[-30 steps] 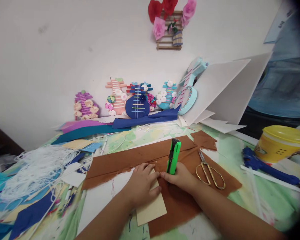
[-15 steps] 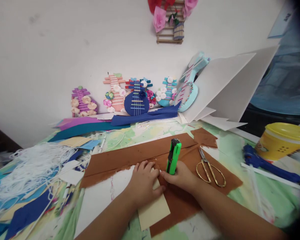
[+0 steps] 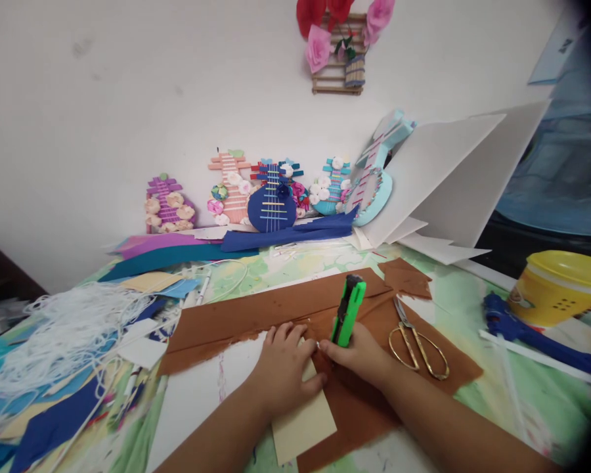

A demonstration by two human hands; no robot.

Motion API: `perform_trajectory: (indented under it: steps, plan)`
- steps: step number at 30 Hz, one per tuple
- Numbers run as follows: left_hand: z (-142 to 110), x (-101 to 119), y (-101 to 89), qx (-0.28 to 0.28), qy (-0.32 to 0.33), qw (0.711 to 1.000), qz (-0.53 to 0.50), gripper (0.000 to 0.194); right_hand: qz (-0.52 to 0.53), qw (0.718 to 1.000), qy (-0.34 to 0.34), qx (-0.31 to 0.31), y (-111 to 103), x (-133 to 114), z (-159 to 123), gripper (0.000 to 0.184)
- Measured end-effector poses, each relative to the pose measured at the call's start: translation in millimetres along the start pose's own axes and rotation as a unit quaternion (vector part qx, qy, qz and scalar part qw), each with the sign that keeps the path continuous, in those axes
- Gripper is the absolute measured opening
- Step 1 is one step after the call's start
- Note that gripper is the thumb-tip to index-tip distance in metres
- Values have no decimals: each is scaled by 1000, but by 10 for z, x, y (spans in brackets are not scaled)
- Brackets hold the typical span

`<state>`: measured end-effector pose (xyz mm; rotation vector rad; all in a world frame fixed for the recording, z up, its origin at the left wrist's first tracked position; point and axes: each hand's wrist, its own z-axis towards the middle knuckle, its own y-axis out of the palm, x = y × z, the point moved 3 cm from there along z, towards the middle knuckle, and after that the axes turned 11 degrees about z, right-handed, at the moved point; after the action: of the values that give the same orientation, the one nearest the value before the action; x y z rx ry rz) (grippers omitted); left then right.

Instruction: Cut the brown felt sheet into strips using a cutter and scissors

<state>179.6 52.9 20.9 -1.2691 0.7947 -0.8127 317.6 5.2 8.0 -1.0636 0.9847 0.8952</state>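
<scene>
A person's left hand [image 3: 288, 368] is lying palm down at the lower center of the frame, its fingers spread, pressing on a cream card [image 3: 305, 430]. Just to the right, the right hand [image 3: 359, 358] is closing around a green cutter [image 3: 349, 314], which is standing nearly upright near the center of the frame, its lower end hidden by the fingers. Brown cloth [image 3: 270, 303] is spreading beneath and beyond both hands, partly covering a white sheet [image 3: 192, 407] at lower left. Gold-handled scissors [image 3: 416, 341] are lying on the cloth, right of center. A blue glue gun [image 3: 536, 338] and a yellow tub [image 3: 561, 292] are sitting at the right edge, while white string [image 3: 73, 335] is heaping on the tabletop [image 3: 561, 407] at left.
</scene>
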Motion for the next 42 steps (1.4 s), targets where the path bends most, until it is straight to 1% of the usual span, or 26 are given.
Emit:
perform_trajectory:
  steps: [2,4,9,14,18,21,25,28,33,36,39,42]
  plan:
    - [-1,0,-2,-2,-1,1000,-3,45,28,999,15,13,-17,5,8,25]
    - [0,1,-4,-6,-3,1000,-6,46,29,999,19,13,-17,3,12,24]
    - [1,-10,6,-9,-4,1000,-16,46,-33,999,-1,-11,22,-24,6,30]
    - [4,-28,33,-10,-9,1000,-26,47,-74,997,-11,-28,53,-44,-12,27]
    - [8,-25,45,-29,-12,999,-34,50,-51,998,-1,-32,39,-25,-5,28]
    - [9,-25,50,-41,-15,998,-33,53,-22,1000,7,-20,20,-8,9,29]
    - [8,-30,52,-54,-17,998,-35,53,-49,999,-1,-24,35,-20,10,30]
    - [7,-29,35,-50,-13,998,-34,52,-69,997,-19,-30,51,-50,-3,28]
    - [3,-28,8,-30,-3,999,-30,47,-86,995,-22,-36,53,-62,-20,25]
    - [2,-30,11,-27,1,999,-26,47,-82,996,-26,-36,46,-55,-21,25]
    - [5,-30,16,-30,1,999,-27,50,-74,997,-15,-28,36,-41,-14,27]
    - [8,-30,16,-36,-1,999,-27,51,-58,998,-10,-32,34,-36,-6,27]
